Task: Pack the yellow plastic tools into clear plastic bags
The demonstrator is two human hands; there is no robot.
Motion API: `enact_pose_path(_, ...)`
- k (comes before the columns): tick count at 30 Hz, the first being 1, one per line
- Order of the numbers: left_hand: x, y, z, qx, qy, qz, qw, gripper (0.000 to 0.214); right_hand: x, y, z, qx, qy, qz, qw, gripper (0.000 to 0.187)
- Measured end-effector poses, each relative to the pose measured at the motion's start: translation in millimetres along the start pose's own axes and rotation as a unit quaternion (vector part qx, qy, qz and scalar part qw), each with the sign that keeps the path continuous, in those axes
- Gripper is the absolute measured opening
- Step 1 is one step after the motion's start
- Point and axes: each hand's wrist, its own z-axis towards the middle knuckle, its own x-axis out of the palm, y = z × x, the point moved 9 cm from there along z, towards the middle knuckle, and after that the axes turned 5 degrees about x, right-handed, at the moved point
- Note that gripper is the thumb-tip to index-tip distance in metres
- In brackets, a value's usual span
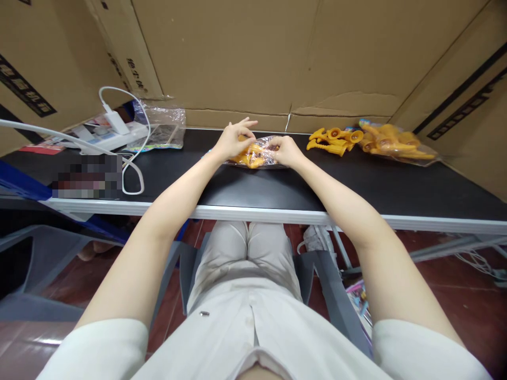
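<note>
A clear plastic bag (262, 143) with orange-yellow plastic pieces (253, 158) in it lies on the black tabletop in front of me. At its left side, my left hand (234, 141) pinches thumb and forefinger together at the film, the other fingers stretched out. My right hand (288, 152) has its fingers closed on the bag's right part. Loose yellow plastic pieces (335, 140), some with round cup-like ends, lie to the right of my right hand. Beyond them is a fuller clear bag (396, 141) of similar yellow pieces.
Cardboard walls (245, 58) enclose the table's back and sides. On the left are a power strip (129, 134) with a white charger (116, 120), a looping white cable (143, 177) and a flat plastic packet (164, 132). A pale edge strip (261, 214) borders the table (257, 190).
</note>
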Motion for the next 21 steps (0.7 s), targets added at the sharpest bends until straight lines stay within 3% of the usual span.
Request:
enact_pose_path(5,-5.8,-1.3,-1.5,-0.017,-0.005,0.007,1.000,0.007,2.6,11.2,-6.1,0.011,0.000,0.151,0.989,0.007)
enact_pose_path(10,-28.8,27.4,-7.0,-0.062,-0.071,-0.002,0.996,0.039,5.8,8.8,-10.1,0.078,0.014,0.260,0.962,0.012)
enact_pose_path(13,-28.3,49.7,-15.3,-0.123,-0.043,0.010,0.991,0.056,0.0,-3.6,-7.2,0.128,-0.015,0.277,0.952,0.014)
enact_pose_path(16,-21.1,60.9,-24.0,-0.176,-0.001,0.002,0.984,0.060,-11.0,-13.2,-5.6,0.169,-0.045,0.276,0.945,0.016)
enact_pose_path(21,-15.9,58.7,-25.3,-0.178,0.010,-0.019,0.984,0.051,-5.3,-0.2,-9.6,0.164,0.040,0.239,0.956,0.032)
